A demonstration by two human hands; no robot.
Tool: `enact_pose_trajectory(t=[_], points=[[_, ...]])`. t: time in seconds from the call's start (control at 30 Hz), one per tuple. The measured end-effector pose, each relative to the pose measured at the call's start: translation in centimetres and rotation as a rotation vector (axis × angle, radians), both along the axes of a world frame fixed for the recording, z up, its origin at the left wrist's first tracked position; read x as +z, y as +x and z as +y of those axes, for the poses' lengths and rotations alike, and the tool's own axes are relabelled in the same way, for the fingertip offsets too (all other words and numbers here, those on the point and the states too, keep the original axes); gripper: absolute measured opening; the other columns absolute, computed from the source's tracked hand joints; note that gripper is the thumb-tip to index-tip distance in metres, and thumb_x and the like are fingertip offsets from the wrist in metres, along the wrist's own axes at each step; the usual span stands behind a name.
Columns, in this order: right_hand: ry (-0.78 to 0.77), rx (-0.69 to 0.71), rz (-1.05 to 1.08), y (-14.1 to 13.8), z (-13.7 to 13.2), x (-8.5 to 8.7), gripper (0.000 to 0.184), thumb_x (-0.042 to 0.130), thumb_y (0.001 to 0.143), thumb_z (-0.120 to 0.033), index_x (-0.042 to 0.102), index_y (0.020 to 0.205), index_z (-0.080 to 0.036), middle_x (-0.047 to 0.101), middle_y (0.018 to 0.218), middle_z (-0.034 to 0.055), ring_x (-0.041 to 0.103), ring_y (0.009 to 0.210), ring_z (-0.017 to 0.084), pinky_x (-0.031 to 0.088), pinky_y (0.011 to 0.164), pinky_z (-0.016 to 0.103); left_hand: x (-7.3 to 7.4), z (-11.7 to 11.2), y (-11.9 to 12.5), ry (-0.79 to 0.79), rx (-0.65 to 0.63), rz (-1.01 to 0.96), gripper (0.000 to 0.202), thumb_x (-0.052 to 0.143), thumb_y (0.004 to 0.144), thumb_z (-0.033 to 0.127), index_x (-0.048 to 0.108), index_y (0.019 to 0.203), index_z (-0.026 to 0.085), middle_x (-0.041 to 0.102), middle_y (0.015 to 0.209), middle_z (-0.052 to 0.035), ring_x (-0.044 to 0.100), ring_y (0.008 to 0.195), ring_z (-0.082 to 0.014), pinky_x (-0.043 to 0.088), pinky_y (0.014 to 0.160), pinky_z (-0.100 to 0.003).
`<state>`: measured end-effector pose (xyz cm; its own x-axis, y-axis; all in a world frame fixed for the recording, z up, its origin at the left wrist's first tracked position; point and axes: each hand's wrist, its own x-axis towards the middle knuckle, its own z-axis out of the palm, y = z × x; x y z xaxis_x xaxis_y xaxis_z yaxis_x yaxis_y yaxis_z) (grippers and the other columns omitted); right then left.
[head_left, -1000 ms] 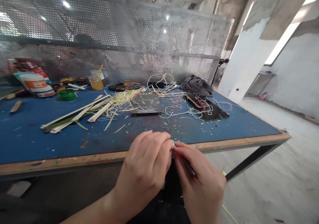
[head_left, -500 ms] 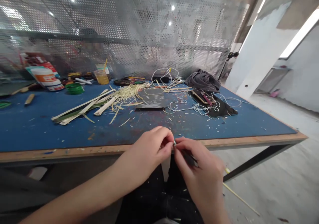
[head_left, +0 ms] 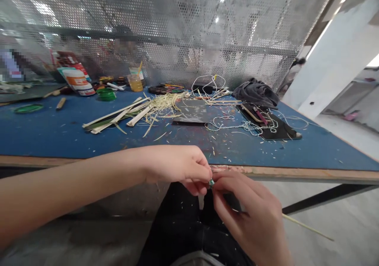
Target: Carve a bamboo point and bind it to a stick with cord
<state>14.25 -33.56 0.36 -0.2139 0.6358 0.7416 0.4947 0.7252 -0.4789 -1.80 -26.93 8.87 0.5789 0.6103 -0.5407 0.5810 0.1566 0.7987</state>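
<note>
My left hand and my right hand meet just below the near edge of the blue table, over my lap. Both pinch a tiny blue-green bead-like piece between their fingertips. A thin pale stick runs out to the right from under my right hand, and a dark slim tool shows inside that palm. My dark trousers lie beneath, dotted with pale shavings.
On the table lie split bamboo strips, a heap of pale shavings, a dark sheet, twisted white string, a black tablet, grey cloth, paint pots and a green lid. A perforated metal screen backs it.
The view has swung left and down. Both hands sank from table-edge height toward my lap, still pinched together on the small piece.
</note>
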Motion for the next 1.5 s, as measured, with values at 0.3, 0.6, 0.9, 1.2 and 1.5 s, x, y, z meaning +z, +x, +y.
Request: enact_pose_trajectory(t=[0.3, 0.6, 0.9, 1.2, 1.5], points=[[-0.219, -0.020, -0.074, -0.4, -0.1, -1.4, 0.016, 0.048, 0.092, -0.010, 0.058, 0.087, -0.021, 0.065, 0.077, -0.0001, 0.060, 0.065, 0.014, 0.045, 0.056, 0.024, -2.4, -2.3, 0.5, 0.967, -0.239, 0.633, 0.013, 0.058, 0.071, 0.011, 0.061, 0.062, 0.019, 0.056, 0.059, 0.0004, 0.045, 0.046, -0.0142, 0.022, 0.044, -0.027], [-0.295, 0.043, 0.011, -0.1, -0.5, -1.3, 0.014, 0.050, 0.091, -0.011, 0.059, 0.087, -0.021, 0.066, 0.077, -0.0014, 0.057, 0.062, 0.011, 0.041, 0.055, 0.022, -1.0, -1.9, -0.8, 0.483, -0.145, 0.430, 0.011, 0.048, 0.078, 0.025, 0.057, 0.073, 0.023, 0.068, 0.064, 0.0016, 0.057, 0.053, -0.0172, 0.032, 0.044, -0.024], [-0.373, 0.023, 0.055, -0.2, -0.7, -1.5, 0.014, 0.053, 0.082, -0.010, 0.058, 0.079, -0.022, 0.061, 0.066, -0.0049, 0.052, 0.055, 0.010, 0.035, 0.050, 0.020, -2.2, -1.7, -1.1, -0.024, -0.014, 0.032, 0.011, 0.048, 0.082, 0.018, 0.053, 0.072, 0.018, 0.062, 0.068, 0.0029, 0.063, 0.069, -0.0139, 0.048, 0.067, -0.023], [-0.331, -0.101, 0.203, -0.4, -0.7, -1.5, 0.014, 0.055, 0.080, -0.010, 0.060, 0.077, -0.023, 0.062, 0.066, -0.0069, 0.051, 0.053, 0.008, 0.037, 0.051, 0.019, -5.7, -3.9, -0.8, 0.483, 0.191, -0.223, 0.006, 0.057, 0.079, 0.015, 0.058, 0.083, 0.019, 0.064, 0.079, 0.0037, 0.059, 0.070, -0.0111, 0.049, 0.063, -0.020], [-0.258, -0.204, 0.343, -0.6, -1.3, -0.1, 0.016, 0.058, 0.083, -0.011, 0.062, 0.078, -0.026, 0.071, 0.082, -0.0059, 0.064, 0.070, 0.010, 0.046, 0.058, 0.020, -8.3, -5.0, 1.7, 0.911, 0.436, -0.573, 0.019, 0.059, 0.080, 0.007, 0.059, 0.085, 0.025, 0.065, 0.082, 0.0070, 0.064, 0.073, -0.0067, 0.056, 0.069, -0.012]])
